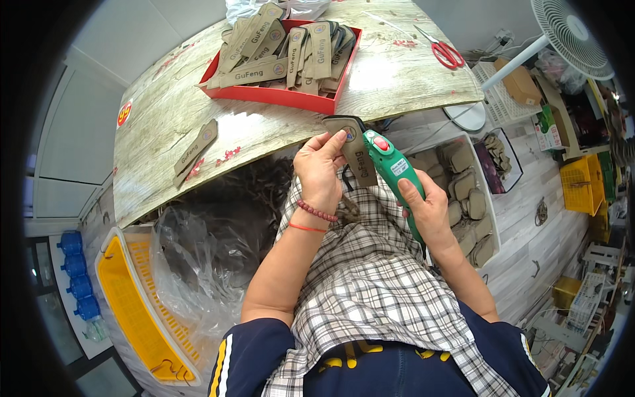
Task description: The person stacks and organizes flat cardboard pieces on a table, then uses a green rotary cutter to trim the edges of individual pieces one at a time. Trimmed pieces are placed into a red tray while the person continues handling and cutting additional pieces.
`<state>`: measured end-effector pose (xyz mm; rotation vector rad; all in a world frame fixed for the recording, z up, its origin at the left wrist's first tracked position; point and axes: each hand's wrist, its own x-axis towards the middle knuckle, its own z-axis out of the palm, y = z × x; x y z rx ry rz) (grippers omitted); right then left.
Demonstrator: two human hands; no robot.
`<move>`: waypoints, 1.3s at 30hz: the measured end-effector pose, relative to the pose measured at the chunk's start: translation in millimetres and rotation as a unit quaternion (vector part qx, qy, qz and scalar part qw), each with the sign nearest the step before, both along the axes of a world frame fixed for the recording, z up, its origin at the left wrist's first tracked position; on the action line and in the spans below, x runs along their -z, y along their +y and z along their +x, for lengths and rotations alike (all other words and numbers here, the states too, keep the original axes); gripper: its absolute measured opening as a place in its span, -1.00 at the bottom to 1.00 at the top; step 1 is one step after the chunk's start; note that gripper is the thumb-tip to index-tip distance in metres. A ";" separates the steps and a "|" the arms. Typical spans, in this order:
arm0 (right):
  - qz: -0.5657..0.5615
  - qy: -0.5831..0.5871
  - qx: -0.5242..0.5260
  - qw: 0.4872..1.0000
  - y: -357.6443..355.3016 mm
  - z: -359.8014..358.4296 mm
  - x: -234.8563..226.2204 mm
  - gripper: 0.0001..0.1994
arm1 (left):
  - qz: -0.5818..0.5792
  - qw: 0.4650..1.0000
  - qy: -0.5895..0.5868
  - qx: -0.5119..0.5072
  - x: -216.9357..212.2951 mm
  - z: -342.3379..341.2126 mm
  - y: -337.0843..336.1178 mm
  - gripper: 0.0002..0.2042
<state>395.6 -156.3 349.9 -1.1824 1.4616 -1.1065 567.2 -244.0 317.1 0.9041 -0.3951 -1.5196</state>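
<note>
Pinching a khaki fabric tab (359,159) by its left edge toward the far end, the left hand (321,165) has its thumb and fingers clamped on the piece, which stands tilted above the lap, just off the near edge of the wood-patterned tabletop (390,79). The right hand (426,202) is wrapped around a green handheld power cutter (397,169) with a red button, its thumb lying along the body; the tool's far end is at the tab's right edge, though whether they touch I cannot tell. A beaded bracelet (316,212) and a red cord (307,227) circle the left wrist. On the tabletop, beyond the hands, a shallow red box (281,99) carries a heap of similar tabs (254,49), and 1 loose tab (196,152) lies to the left, close to the near edge. Red-handled scissors (446,54) rest at the far right, and a whitish plastic bag (278,8) sits behind the box. A plaid apron (383,264) covers the lap. To its left are a clear plastic bag (205,245) and a yellow crate (129,298); to the right, a white bin (485,192) holds stacked khaki pieces (463,188).
</note>
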 end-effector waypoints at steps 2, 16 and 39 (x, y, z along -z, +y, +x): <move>0.001 -0.002 0.002 1.000 -0.3 -0.2 -0.3 -0.56 | 0.002 1.000 -0.008 0.008 -3.7 0.0 2.8 -0.92; 0.010 -0.006 -0.021 1.000 2.8 -5.7 0.7 -0.55 | -0.076 0.986 -0.150 -0.013 -6.6 13.2 -5.9 -0.89; -0.003 -0.011 -0.027 1.000 0.9 -7.1 -2.3 -0.54 | -0.171 0.913 -0.358 0.097 -11.8 26.9 -6.9 -0.89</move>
